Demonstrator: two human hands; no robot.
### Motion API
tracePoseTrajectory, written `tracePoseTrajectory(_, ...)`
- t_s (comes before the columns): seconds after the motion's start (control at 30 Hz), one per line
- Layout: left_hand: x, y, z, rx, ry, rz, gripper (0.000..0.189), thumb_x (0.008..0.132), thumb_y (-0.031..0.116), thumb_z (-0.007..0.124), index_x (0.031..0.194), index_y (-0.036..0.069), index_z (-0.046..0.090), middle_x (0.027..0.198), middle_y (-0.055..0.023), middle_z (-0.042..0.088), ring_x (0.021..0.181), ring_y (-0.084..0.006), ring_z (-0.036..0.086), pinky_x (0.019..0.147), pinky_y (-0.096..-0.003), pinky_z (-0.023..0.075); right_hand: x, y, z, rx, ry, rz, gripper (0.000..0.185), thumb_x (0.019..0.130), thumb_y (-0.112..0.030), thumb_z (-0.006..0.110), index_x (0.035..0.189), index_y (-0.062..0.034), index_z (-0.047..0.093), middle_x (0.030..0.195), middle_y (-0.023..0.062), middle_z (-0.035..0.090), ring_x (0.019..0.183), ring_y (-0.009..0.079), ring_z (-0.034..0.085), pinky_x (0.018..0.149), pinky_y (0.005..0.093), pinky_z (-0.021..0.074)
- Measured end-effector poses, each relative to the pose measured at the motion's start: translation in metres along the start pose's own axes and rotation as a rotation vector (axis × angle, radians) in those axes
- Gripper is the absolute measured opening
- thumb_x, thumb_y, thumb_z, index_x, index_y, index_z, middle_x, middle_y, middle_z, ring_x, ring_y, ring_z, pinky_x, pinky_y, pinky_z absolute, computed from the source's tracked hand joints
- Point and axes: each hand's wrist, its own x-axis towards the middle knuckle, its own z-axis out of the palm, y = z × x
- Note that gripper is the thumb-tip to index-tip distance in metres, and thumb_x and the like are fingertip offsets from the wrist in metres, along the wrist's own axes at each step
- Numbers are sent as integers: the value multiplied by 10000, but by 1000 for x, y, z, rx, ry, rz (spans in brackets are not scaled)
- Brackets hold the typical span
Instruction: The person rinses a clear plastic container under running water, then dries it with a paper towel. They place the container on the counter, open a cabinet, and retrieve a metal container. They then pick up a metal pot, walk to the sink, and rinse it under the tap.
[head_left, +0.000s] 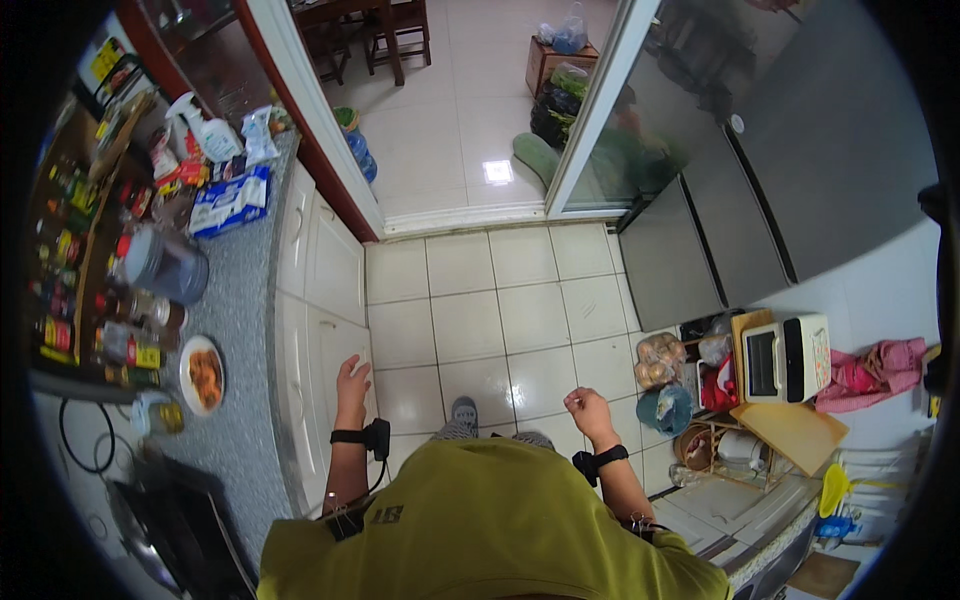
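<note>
Over the tiled floor, beside the white cabinet doors, I see my left hand (353, 384) with its fingers apart and nothing in it. My right hand (587, 409) hangs over the floor on the other side, fingers curled and thumb near the fingertips; whether something small is between them cannot be told. Both wrists wear black straps with small devices. Nearest to my left hand is the grey stone countertop (251, 360), which carries a white oval plate (218, 403) of brownish-orange food (204, 379). A teal bin (663, 412) stands to the right of my right hand.
A glass sliding door frame (600, 127) borders the opening ahead, with a green gourd (535, 156) beyond. On the right are a grey refrigerator (667, 255), a bag of round items (660, 361) and a toaster oven (784, 358). Bottles and a large plastic jar (166, 264) crowd the counter at left.
</note>
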Motion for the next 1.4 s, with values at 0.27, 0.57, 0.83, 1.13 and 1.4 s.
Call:
tracePoseTrajectory(0.27,155,26,52,-131,69,-197,456,824,257,593,1239,98,490,1157,-41,514,1000,-184,487,792,-324,427,175,21,-32,-246,-217,123,272,763,-329,619,831,-71,671,818,132,667,798,306,631,725,396,499)
tracePoseTrajectory(0.57,257,-5,99,-446,510,-719,498,811,417,550,1102,21,469,965,-148,537,803,-324,562,612,-448,492,521,-104,-97,-619,-369,-202,269,787,-306,563,860,-60,643,883,171,648,861,346,617,742,458,497)
tracePoseTrajectory(0.83,382,83,180,-439,411,-803,219,823,307,538,836,106,452,752,-137,474,547,-259,480,436,-380,416,761,-363,-73,-362,-383,-651,205,789,-260,584,890,-87,629,868,143,626,842,343,592,734,436,475)
tracePoseTrajectory(1.13,751,356,265,-102,128,-614,224,855,282,519,692,131,490,559,-56,401,447,-195,407,402,-331,382,1075,-446,-98,-103,-118,-296,238,758,-227,543,896,-59,639,856,183,641,836,368,598,746,458,473)
tracePoseTrajectory(1.4,1100,701,413,-98,-68,-374,187,845,275,588,955,134,531,841,-32,515,712,-155,511,616,-306,483,1113,-332,-145,-161,-98,498,295,753,-250,504,811,-14,671,912,231,632,870,401,597,787,469,477)
